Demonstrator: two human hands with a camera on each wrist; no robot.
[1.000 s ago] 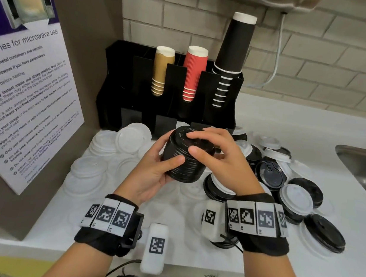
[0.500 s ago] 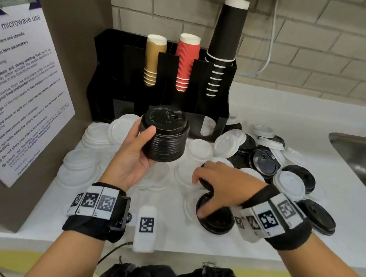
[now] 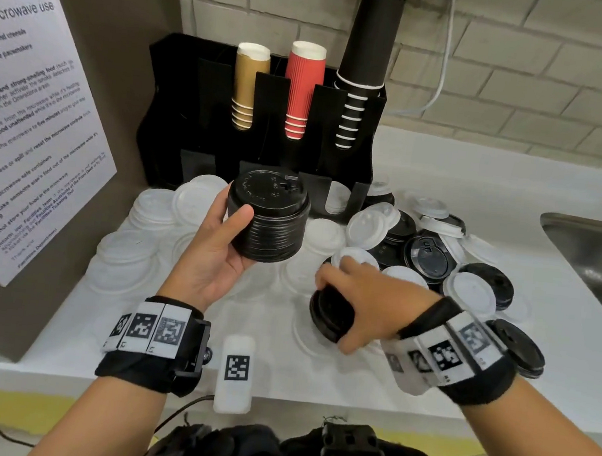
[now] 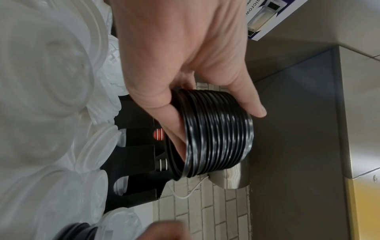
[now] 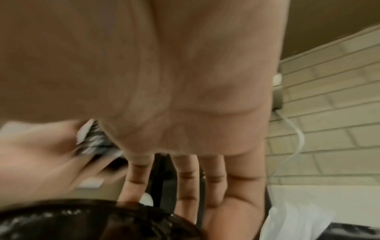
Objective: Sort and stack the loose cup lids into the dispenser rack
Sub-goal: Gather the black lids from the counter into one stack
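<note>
The black plastic dispenser rack (image 3: 256, 141) stands at the back of the white countertop (image 3: 444, 191), against the pale brick wall, and its upper slots carry three upside-down stacks: gold paper cups (image 3: 249, 85), red ribbed paper cups (image 3: 303, 87) and a tall column of black paper cups (image 3: 369, 56). One low front slot on the right shows a few white lids (image 3: 338, 198); what the other low slots hold cannot be told. Down on the counter, loose white plastic lids (image 3: 152, 212) spread out on the left, and a jumble of black and white lids (image 3: 430, 252) lies on the right, near the edge of the steel sink (image 3: 594, 251). The left hand (image 3: 211, 255) is up off the counter, palm turned inward, thumb across the front and fingers wrapped behind a thick stack of black plastic cup lids (image 3: 267, 220), gripping it just in front of the rack; the left wrist view shows that stack's ribbed rims (image 4: 218, 133) clamped between thumb and fingers. The right hand (image 3: 361, 308) is low, palm down, fingers curled over a short pile of black lids (image 3: 327, 312) resting on the counter, thumb at its near edge. The two hands are apart, each on its own stack.
</note>
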